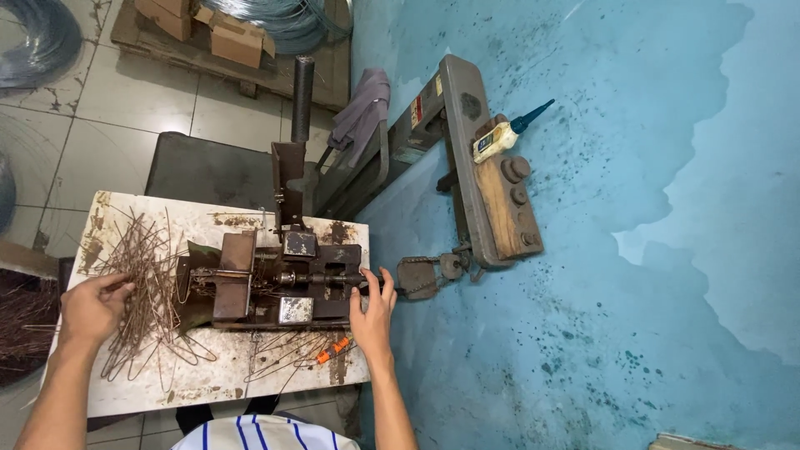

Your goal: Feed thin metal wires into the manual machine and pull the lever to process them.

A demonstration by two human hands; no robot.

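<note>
Striped blue-and-white cloth of the person's shirt (258, 433) fills the bottom centre of the frame. Above it, both forearms reach onto a worn white surface (208, 387). At lower left, the left hand (92, 307) closes its fingers loosely on the edge of a heap of bent rusty wires (146, 283), which spreads across the left half of the surface. At lower centre, the right hand (372, 312) rests with fingers spread against the right end of a rusty metal bending jig (279, 283), grasping nothing that can be made out. An orange-handled tool (333, 348) lies on the surface just left of the right wrist, among loose wires. From the jig a short chain link (421, 275) runs right to a grey lever arm (471, 158) lying on the blue floor. A small glue bottle (504, 133) with a blue nozzle sits on the arm's wooden block. At upper left, cardboard boxes (225, 33) stand on a pallet.
</note>
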